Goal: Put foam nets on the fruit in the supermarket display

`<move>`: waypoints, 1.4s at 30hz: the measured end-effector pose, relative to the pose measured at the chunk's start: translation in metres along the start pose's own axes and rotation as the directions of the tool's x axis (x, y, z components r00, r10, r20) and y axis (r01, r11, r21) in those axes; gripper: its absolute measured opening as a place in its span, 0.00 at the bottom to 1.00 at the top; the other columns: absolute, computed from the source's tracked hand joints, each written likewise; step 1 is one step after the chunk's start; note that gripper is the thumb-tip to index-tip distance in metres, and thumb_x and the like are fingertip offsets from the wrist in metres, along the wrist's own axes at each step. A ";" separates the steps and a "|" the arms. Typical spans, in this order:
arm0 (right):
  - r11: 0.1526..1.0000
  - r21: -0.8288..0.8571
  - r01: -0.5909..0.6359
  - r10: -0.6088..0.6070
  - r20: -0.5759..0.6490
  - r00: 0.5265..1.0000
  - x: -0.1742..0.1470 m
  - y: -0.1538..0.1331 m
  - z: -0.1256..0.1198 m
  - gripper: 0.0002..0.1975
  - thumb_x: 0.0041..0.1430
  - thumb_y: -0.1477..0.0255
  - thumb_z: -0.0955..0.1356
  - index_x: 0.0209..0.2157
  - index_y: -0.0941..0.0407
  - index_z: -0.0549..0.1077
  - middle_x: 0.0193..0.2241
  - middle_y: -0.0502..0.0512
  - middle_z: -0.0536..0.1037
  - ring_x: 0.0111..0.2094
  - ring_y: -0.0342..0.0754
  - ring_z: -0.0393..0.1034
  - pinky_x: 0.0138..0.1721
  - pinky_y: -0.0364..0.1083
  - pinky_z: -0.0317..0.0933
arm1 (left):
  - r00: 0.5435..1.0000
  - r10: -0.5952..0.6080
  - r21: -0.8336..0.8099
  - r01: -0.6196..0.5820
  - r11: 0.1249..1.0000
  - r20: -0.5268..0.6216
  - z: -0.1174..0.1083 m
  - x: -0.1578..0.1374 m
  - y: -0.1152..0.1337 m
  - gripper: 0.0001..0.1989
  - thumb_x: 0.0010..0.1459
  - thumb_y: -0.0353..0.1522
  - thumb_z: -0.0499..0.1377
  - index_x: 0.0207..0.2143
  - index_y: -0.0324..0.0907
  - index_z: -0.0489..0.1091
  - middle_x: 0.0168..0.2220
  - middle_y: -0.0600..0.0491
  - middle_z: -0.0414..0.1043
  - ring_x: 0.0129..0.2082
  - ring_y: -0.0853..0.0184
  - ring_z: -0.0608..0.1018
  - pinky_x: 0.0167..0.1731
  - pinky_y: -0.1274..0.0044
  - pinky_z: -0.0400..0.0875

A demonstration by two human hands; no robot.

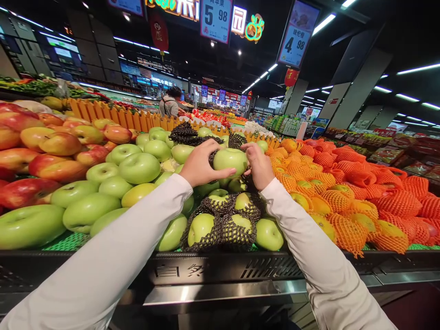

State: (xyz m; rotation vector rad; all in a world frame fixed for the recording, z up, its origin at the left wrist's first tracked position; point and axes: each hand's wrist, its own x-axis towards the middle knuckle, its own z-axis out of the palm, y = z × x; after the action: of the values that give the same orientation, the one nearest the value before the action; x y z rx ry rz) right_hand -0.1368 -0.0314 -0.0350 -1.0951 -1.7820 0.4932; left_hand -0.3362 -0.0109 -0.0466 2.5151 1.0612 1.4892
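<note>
A green apple (230, 161) is held up over the middle of the fruit display. My left hand (202, 164) grips it from the left, its thumb across the front and its fingers behind. Black foam net (211, 158) shows between those fingers and the apple. At the apple's right side is my right hand (258, 166), its fingers curled in against the edge, with dark netting just below them; its exact grip is partly hidden. Below lie several green apples in black foam nets (220, 224), and a bare green apple (270, 233) sits to their right.
Loose green apples (139, 167) and red-yellow apples (57, 167) are piled to the left. Fruit in orange nets (343, 199) and in red nets (395, 197) fills the right. The display's dark front edge (220, 268) runs below my forearms. Beyond an orange fence (103, 112) stands a person (168, 105).
</note>
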 end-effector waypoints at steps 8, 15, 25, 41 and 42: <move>0.971 -0.152 0.184 -0.226 -0.337 0.914 0.000 0.009 0.002 0.34 0.60 0.36 0.54 0.41 0.51 0.71 0.34 0.54 0.80 0.32 0.49 0.76 0.35 0.48 0.67 | 0.955 -0.088 0.112 0.059 0.992 0.282 0.016 -0.004 -0.004 0.41 0.43 0.62 0.64 0.50 0.41 0.72 0.52 0.44 0.70 0.50 0.49 0.75 0.54 0.60 0.68; 0.975 -0.166 0.149 -0.194 -0.302 0.933 0.000 0.008 0.005 0.34 0.62 0.38 0.55 0.41 0.52 0.72 0.34 0.54 0.81 0.31 0.49 0.76 0.35 0.49 0.67 | 0.890 -0.018 -0.024 0.032 0.999 0.455 0.015 -0.003 -0.014 0.47 0.37 0.58 0.69 0.55 0.41 0.70 0.55 0.42 0.67 0.56 0.46 0.72 0.58 0.58 0.66; 0.852 -0.506 0.137 -0.043 0.194 0.980 -0.003 0.006 0.015 0.30 0.53 0.50 0.73 0.49 0.55 0.72 0.45 0.61 0.81 0.46 0.59 0.76 0.46 0.53 0.66 | 0.839 -0.124 0.085 0.093 0.992 0.530 0.010 -0.001 -0.016 0.47 0.37 0.60 0.66 0.52 0.38 0.72 0.51 0.40 0.73 0.51 0.46 0.75 0.54 0.60 0.68; 0.747 -0.618 0.246 -0.101 0.260 0.960 -0.004 0.003 0.012 0.26 0.48 0.56 0.75 0.45 0.54 0.73 0.38 0.57 0.81 0.39 0.57 0.75 0.42 0.49 0.62 | 0.944 -0.323 0.080 0.328 0.941 -0.070 0.000 0.004 -0.020 0.36 0.48 0.34 0.59 0.62 0.36 0.62 0.59 0.40 0.60 0.62 0.49 0.68 0.67 0.60 0.58; 0.746 -0.619 0.247 -0.091 0.273 0.958 -0.004 0.003 0.011 0.26 0.48 0.56 0.75 0.45 0.54 0.72 0.40 0.57 0.81 0.41 0.57 0.76 0.42 0.49 0.63 | 0.942 -0.321 0.058 0.327 0.943 -0.099 0.001 0.004 -0.020 0.39 0.47 0.33 0.60 0.63 0.37 0.59 0.59 0.40 0.58 0.62 0.49 0.68 0.67 0.61 0.58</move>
State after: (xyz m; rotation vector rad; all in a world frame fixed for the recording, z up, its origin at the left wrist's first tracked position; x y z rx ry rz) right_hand -0.1448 -0.0316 -0.0444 -1.3549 -2.3208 -0.1569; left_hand -0.3453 0.0074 -0.0508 2.1922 1.4847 1.4990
